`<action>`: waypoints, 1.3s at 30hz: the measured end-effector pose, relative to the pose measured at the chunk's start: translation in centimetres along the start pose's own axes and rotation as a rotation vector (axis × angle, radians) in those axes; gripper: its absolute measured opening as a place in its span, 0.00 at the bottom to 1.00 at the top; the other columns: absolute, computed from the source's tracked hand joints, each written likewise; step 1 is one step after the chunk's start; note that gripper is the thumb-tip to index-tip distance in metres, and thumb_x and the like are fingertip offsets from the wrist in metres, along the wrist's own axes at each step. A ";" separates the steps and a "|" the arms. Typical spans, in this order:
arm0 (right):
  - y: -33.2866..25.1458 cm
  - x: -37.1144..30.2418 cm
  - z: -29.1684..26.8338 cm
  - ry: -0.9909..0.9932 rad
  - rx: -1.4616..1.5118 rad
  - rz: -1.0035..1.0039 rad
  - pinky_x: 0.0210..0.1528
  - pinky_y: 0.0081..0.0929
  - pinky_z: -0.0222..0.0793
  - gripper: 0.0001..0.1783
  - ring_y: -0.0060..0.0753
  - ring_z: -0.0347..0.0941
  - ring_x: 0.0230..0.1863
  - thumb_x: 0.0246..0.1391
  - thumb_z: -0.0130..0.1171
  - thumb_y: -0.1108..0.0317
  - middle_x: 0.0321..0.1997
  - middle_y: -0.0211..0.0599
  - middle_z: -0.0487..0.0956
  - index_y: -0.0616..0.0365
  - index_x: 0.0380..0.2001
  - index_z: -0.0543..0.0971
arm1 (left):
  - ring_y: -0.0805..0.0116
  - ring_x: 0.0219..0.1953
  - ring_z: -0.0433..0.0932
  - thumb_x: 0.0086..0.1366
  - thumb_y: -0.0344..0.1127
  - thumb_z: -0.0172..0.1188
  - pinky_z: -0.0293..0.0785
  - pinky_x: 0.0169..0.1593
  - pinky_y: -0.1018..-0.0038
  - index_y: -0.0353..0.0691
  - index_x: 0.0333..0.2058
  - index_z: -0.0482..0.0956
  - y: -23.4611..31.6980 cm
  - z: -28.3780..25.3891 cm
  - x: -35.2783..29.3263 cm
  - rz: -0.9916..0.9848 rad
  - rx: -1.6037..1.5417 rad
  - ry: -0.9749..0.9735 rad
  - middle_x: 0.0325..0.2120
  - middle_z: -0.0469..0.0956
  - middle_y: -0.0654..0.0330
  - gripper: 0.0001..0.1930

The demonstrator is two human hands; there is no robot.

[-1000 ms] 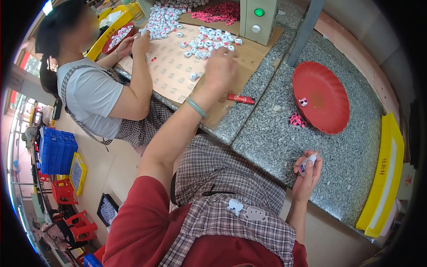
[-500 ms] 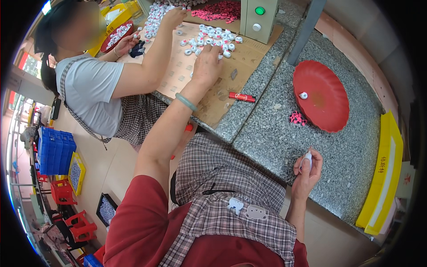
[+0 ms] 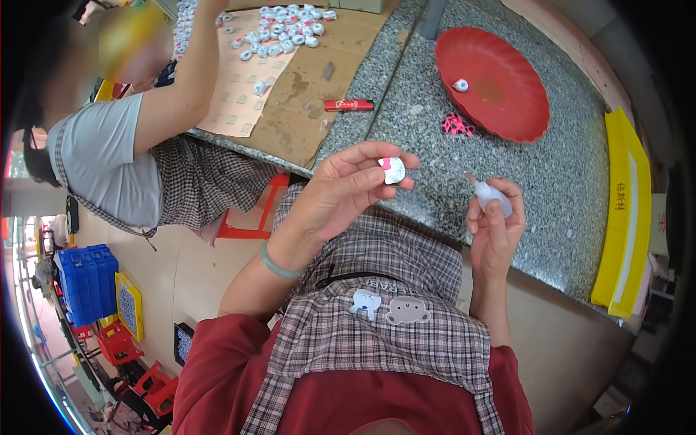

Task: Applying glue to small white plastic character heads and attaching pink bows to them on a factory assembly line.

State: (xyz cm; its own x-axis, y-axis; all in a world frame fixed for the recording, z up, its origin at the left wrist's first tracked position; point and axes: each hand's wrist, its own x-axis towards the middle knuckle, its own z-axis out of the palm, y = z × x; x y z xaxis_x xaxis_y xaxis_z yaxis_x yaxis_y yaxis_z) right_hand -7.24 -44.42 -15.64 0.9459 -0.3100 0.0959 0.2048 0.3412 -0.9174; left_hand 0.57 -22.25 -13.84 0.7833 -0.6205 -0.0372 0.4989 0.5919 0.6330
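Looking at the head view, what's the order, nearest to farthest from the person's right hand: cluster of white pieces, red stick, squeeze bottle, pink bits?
1. Squeeze bottle: held in the right hand.
2. Pink bits: ahead, near the red bowl.
3. Red stick: farther, to the left.
4. Cluster of white pieces: farthest, upper left.

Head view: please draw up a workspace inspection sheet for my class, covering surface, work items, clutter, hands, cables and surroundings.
Surface: speckled grey counter, cardboard on part of it.
Work items: white piece with pink bow; pale squeeze bottle.
Clutter: red bowl containing one white piece, pink bits beside it; red lighter-like object.
Left hand: pinches the bow piece.
Right hand: grips the bottle.
Cables: nothing seen.
Surroundings: co-worker, blue crates.
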 end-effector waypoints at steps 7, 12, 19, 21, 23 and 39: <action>-1.5 -0.3 1.4 0.100 -0.007 -0.072 0.17 0.13 0.61 0.18 0.19 0.67 0.22 0.50 0.61 0.69 0.31 0.37 0.73 0.62 0.42 0.69 | 0.64 0.40 0.77 0.63 0.30 0.53 0.77 0.42 0.78 0.34 0.49 0.69 -1.7 0.7 -0.7 -0.029 0.042 0.013 0.45 0.73 0.45 0.15; -1.8 -0.6 1.6 0.089 -0.038 -0.068 0.17 0.13 0.62 0.19 0.20 0.69 0.22 0.51 0.61 0.69 0.33 0.38 0.74 0.63 0.45 0.69 | 0.65 0.39 0.78 0.63 0.29 0.52 0.76 0.41 0.78 0.34 0.49 0.69 -2.0 1.0 -1.1 -0.035 0.094 0.038 0.45 0.73 0.45 0.16; -1.7 -0.9 1.7 0.082 -0.081 -0.098 0.18 0.14 0.64 0.21 0.20 0.70 0.23 0.53 0.59 0.65 0.35 0.39 0.73 0.64 0.47 0.68 | 0.68 0.37 0.77 0.63 0.28 0.52 0.75 0.40 0.79 0.33 0.50 0.69 -2.2 0.9 -1.5 0.016 0.247 0.030 0.45 0.74 0.46 0.17; -1.6 -1.0 1.8 0.083 -0.091 -0.101 0.19 0.14 0.64 0.21 0.21 0.70 0.24 0.54 0.58 0.64 0.35 0.40 0.73 0.64 0.47 0.68 | 0.70 0.36 0.77 0.63 0.28 0.53 0.75 0.40 0.80 0.33 0.50 0.69 -2.1 1.0 -1.5 0.011 0.223 0.023 0.44 0.74 0.47 0.17; -1.6 -1.1 2.0 0.057 -0.111 -0.152 0.21 0.14 0.66 0.21 0.22 0.71 0.25 0.55 0.57 0.64 0.36 0.40 0.73 0.64 0.48 0.67 | 0.70 0.36 0.77 0.62 0.28 0.53 0.74 0.39 0.80 0.33 0.50 0.69 -2.2 0.8 -1.4 0.006 0.231 0.025 0.44 0.74 0.48 0.17; -1.8 -1.9 2.8 -0.052 -0.430 -0.409 0.24 0.19 0.69 0.25 0.26 0.71 0.24 0.56 0.55 0.62 0.35 0.44 0.73 0.67 0.51 0.65 | 0.73 0.35 0.77 0.60 0.25 0.56 0.74 0.38 0.81 0.31 0.48 0.72 -2.4 1.3 -1.8 0.086 0.384 0.093 0.42 0.76 0.50 0.16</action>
State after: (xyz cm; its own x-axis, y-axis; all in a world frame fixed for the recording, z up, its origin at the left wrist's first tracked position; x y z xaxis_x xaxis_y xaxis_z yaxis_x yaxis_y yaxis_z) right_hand -8.68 -42.02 -13.07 0.8249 -0.2927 0.4837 0.4454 -0.1905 -0.8748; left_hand -2.51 -23.20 -14.32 0.8552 -0.5174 -0.0301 0.2691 0.3936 0.8790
